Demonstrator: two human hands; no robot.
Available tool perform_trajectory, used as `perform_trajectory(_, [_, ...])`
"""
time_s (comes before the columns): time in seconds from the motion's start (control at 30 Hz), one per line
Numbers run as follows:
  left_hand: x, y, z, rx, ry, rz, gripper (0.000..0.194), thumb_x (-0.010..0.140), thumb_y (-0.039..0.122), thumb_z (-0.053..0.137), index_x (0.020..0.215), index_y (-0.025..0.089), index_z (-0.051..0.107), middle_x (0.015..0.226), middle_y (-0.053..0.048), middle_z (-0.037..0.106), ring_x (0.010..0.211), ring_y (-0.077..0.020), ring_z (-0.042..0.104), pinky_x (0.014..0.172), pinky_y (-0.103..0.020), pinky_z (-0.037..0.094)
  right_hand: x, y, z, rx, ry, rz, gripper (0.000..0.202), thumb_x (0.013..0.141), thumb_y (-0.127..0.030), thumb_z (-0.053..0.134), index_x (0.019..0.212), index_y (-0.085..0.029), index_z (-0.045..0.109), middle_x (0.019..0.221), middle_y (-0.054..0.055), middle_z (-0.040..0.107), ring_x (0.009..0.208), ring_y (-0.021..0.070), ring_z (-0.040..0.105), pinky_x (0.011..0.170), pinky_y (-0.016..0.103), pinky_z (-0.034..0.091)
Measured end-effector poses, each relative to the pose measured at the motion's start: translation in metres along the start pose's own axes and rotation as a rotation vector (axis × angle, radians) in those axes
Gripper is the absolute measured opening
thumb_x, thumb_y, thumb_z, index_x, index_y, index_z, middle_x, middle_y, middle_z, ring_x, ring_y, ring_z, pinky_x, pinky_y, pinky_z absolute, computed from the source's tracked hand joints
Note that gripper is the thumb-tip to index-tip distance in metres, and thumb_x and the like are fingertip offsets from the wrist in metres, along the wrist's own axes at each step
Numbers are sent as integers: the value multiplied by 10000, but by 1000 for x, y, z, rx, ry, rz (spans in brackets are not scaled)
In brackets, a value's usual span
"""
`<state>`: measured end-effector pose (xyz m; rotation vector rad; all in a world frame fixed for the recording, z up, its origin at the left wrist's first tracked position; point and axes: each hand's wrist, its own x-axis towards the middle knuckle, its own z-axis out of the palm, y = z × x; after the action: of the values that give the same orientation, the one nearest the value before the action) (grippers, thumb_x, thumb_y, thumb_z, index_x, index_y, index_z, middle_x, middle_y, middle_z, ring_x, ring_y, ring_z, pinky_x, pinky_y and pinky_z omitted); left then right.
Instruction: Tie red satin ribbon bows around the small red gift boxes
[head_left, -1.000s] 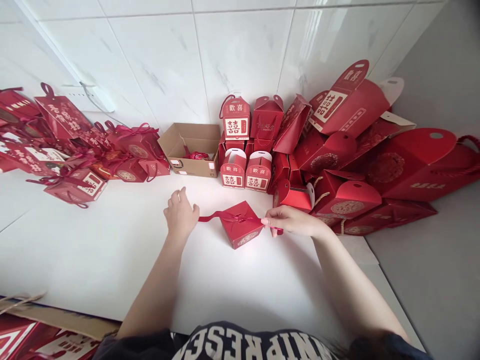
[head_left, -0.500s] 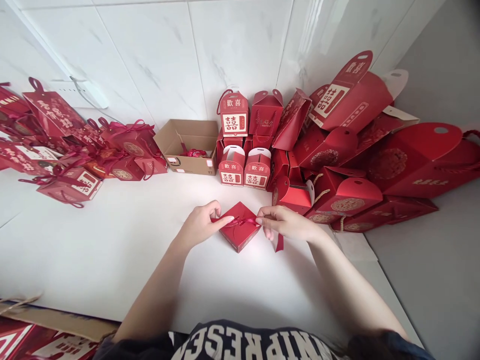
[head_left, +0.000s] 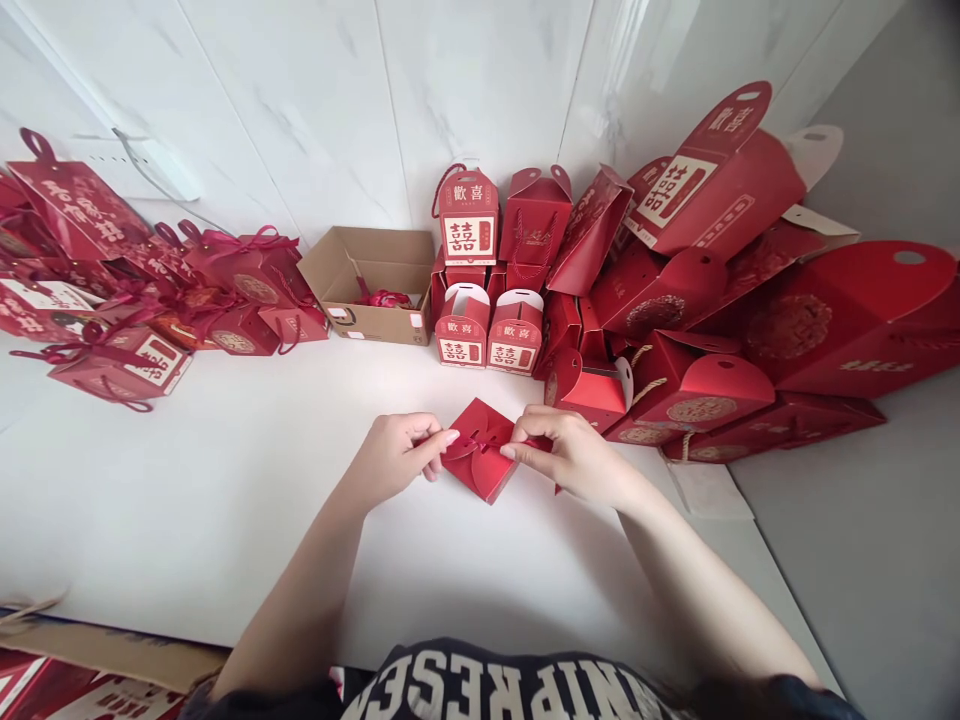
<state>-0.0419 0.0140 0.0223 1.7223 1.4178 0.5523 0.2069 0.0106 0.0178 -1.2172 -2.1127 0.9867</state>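
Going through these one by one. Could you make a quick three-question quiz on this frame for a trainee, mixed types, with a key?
1. Short answer: What lies between the left hand and the right hand?
2. Multiple choice: Where does the open cardboard box stand?
A) At the person's right elbow
B) Ahead of the hands, near the tiled wall
C) On top of the stacked gift boxes
3. True or false: No gift boxes are piled on the person's left.

Key:
1. A small red gift box, with a red ribbon knotted over its top flaps.
2. B
3. False; a pile of red gift boxes is there, some with ribbon bows.
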Motion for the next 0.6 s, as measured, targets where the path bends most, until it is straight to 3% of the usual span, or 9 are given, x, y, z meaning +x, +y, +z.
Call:
perform_trajectory(0.17, [-1, 5, 14, 153, 282, 119, 304, 923, 432, 512, 761, 196, 617, 692, 25, 682, 545, -94, 507, 541, -209, 370, -9, -13, -2, -199, 14, -23, 241, 926, -315, 574, 715, -200, 566, 773, 3, 548, 704, 135, 509, 656, 260, 368])
perform_trajectory(0.27, [5, 2, 21, 149, 346, 166, 261, 924, 401, 505, 801, 198, 615, 711, 22, 653, 592, -101, 507, 588, -212, 384, -7, -12, 1, -139, -96, 56, 267, 934, -347, 541, 705, -210, 544, 686, -12, 563, 623, 130, 506, 598, 255, 355])
perform_trajectory(0.43, [16, -6, 22, -22, 161, 61, 294, 881, 410, 537, 692, 185, 526, 639, 33, 501, 545, -97, 406, 516, -220, 324, 0, 1, -2, 115, -205, 244, 325, 937, -468, 478, 743, -212, 523, 632, -8, 608, 551, 138, 570, 554, 256, 402])
perform_trajectory(0.6, [19, -9, 19, -98, 37, -25, 334, 867, 435, 545, 661, 174, 520, 599, 37, 421, 536, -91, 353, 497, -223, 271, 6, 12, -7, 63, -119, 245, 431, 944, -554, 404, 700, -207, 478, 590, -21, 495, 547, 129, 482, 535, 262, 356])
